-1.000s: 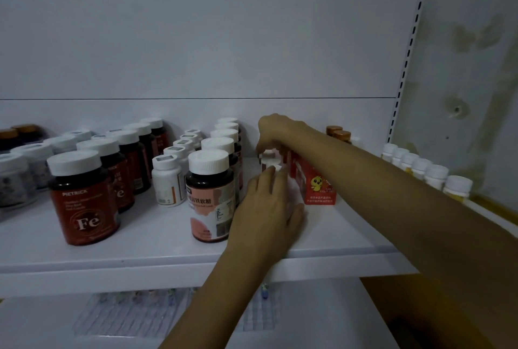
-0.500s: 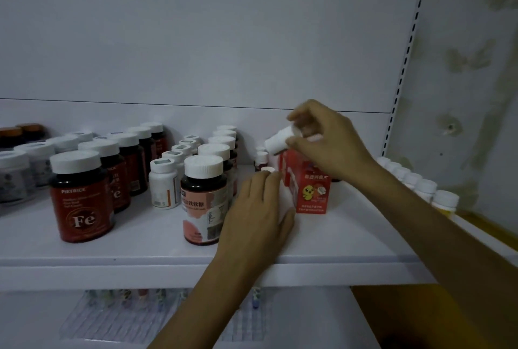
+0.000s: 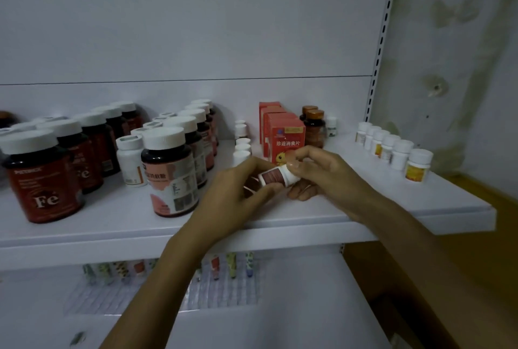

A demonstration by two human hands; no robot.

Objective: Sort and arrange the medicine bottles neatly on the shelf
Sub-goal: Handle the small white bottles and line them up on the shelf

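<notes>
The small bottle (image 3: pixel 273 177) I hold has a white cap and a red-brown label. The Fe bottle (image 3: pixel 42 180) is dark with a red label and white lettering. The boxes (image 3: pixel 286 135) are red with a yellow cartoon. The shelf (image 3: pixel 117 214) is white; the wall (image 3: pixel 462 40) shows greenish blotches.

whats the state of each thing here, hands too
small bottle, on its side, capped, held by both hands
left hand, grips small bottle's body
right hand, pinches small bottle's cap end
Fe bottle, upright, capped
pink-label bottle, upright, capped
red boxes, upright, closed
white bottles at right, upright, capped, in a row
</notes>
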